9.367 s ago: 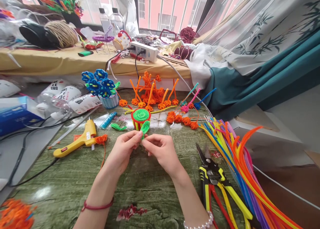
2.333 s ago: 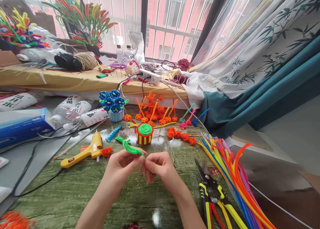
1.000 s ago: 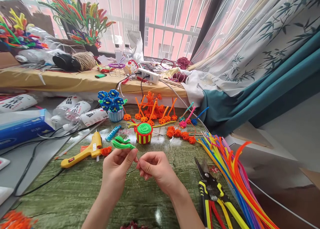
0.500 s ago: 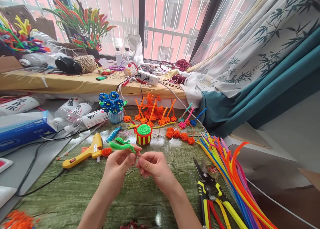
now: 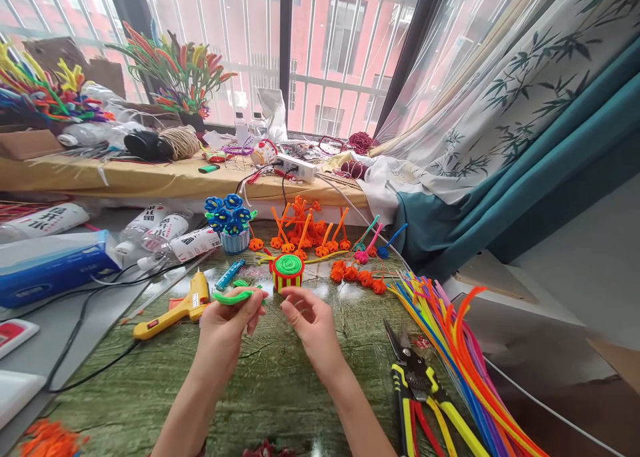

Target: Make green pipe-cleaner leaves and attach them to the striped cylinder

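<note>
My left hand point(image 5: 226, 322) pinches a bent green pipe cleaner point(image 5: 231, 299) between thumb and fingers. To its right, my right hand point(image 5: 311, 316) hangs over the table with thumb and fingers apart and nothing visible in them. Just beyond both hands stands a small round pot point(image 5: 289, 273) wrapped in red and yellow, with a green coiled top. Behind it are several orange pipe-cleaner pieces with upright stems point(image 5: 306, 234). More orange curled pieces point(image 5: 359, 275) lie to the right of the pot. A blue pipe-cleaner flower pot point(image 5: 235, 239) stands at the back left.
A yellow glue gun point(image 5: 175, 308) with a black cord lies left of my hands. Pliers point(image 5: 417, 370) and a bundle of coloured pipe cleaners point(image 5: 465, 337) lie at the right. Plastic bottles point(image 5: 187, 244) and a blue packet point(image 5: 60, 267) are at the left. Beyond is a cluttered window ledge point(image 5: 165, 185).
My hands have moved apart; before, their fingertips met near the end of the green pipe cleaner. The right hand's fingers have spread. The view has shifted slightly.
</note>
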{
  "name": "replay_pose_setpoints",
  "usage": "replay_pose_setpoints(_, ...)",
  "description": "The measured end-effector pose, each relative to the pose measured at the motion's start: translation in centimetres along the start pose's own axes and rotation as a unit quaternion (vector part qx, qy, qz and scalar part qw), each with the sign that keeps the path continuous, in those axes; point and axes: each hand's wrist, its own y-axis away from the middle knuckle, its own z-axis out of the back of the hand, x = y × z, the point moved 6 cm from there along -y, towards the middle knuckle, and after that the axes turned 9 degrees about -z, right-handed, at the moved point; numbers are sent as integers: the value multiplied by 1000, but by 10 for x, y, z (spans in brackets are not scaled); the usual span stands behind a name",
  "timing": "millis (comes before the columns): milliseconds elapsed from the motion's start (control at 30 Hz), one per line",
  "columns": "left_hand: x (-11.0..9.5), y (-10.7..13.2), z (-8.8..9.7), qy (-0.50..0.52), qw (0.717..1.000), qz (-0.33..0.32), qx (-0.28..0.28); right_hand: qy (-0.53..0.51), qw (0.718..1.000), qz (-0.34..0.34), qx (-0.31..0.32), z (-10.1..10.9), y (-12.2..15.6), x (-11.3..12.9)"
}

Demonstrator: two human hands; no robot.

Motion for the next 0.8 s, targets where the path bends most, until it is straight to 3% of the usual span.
replay_pose_setpoints(67,1,-2,4,-16,1000,-15,7,48,993,24,-107,13,-6,3)
replay_pose_setpoints(133,3,-5,8,-31,999,-30,17,90,980,42,-174,19,-13,5)
replay_pose_setpoints(333,0,-6,12,-72,994,-69,33,158,968,71,-179,-5,-50,2)
replay_pose_setpoints(433,-10,-4,15,-86,993,-83,21,175,967,70,-174,-16,-54,7)
replay_pose_setpoints(533,-26,-2,16,-79,992,-96,-3,190,967,92,-141,-21,-33,25)
replay_pose_setpoints(633,-41,1,9,-48,995,-89,-14,193,969,111,-107,-19,8,41)
replay_pose_setpoints(733,-44,3,-7,-9,999,-41,17,186,972,118,-88,-10,46,37)
replay_pose_setpoints(800,-38,7,-18,13,999,9,52,186,974,98,-84,0,61,21)
